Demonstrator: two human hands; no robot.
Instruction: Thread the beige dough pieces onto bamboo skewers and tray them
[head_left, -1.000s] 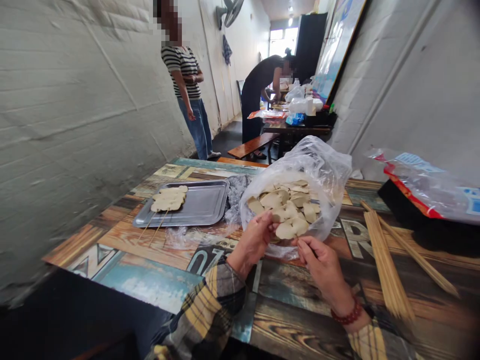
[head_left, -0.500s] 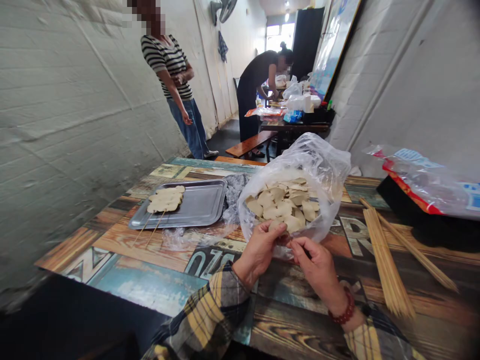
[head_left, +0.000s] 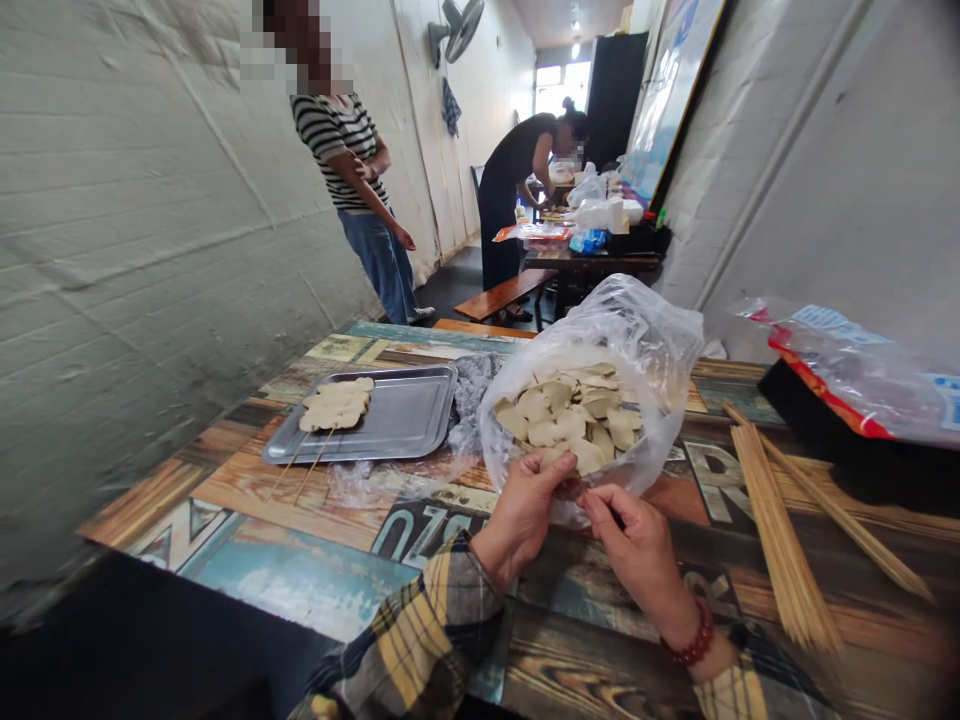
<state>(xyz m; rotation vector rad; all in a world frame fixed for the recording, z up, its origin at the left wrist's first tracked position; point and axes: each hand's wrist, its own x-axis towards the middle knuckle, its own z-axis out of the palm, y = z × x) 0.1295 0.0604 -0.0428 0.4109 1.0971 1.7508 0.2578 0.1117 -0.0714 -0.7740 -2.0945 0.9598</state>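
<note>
Over the near rim of a clear plastic bag [head_left: 660, 400], my two hands meet. The bag lies open, full of pale beige flat slices [head_left: 555, 405]. My left hand [head_left: 529, 505] is closed in a pinch, its thumb on top; a slice seems to be in it, mostly hidden by the fingers and by the pile behind. My right hand [head_left: 634, 540], with a red bead bracelet, pinches a thin skewer whose tip end points toward the left fingers; most of it is hidden. On a metal tray [head_left: 409, 415] at the left, skewered slices [head_left: 337, 403] rest with two sticks over the edge.
To the right lies a bundle of bamboo skewers [head_left: 784, 540], with more skewers [head_left: 847, 515] beside it. A black box with plastic packaging [head_left: 862, 370] stands farther right. Crumpled plastic [head_left: 476, 395] adjoins the tray. Two people are beyond the patchwork table [head_left: 285, 560].
The view has shifted slightly, so everything sits a little lower and to the right. Both hands keep their pinch close together at the bag's near rim.
</note>
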